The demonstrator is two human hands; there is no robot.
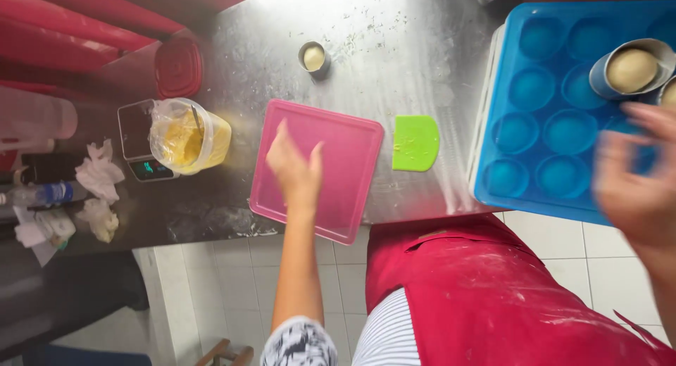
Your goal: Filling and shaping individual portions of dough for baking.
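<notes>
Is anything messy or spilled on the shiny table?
Yes. Small crumbs and flour specks are scattered over the steel table, mostly behind the pink board. Crumpled tissues lie at the left edge. The red apron is dusted with flour too.

Brushed metal counter [394,49], matt pink plastic board [345,169], glossy blue plastic tray [542,127]

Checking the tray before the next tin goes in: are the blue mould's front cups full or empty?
Empty: the blue mould shows bare cup bottoms; only dough-filled metal tins sit at its far corner.
</notes>
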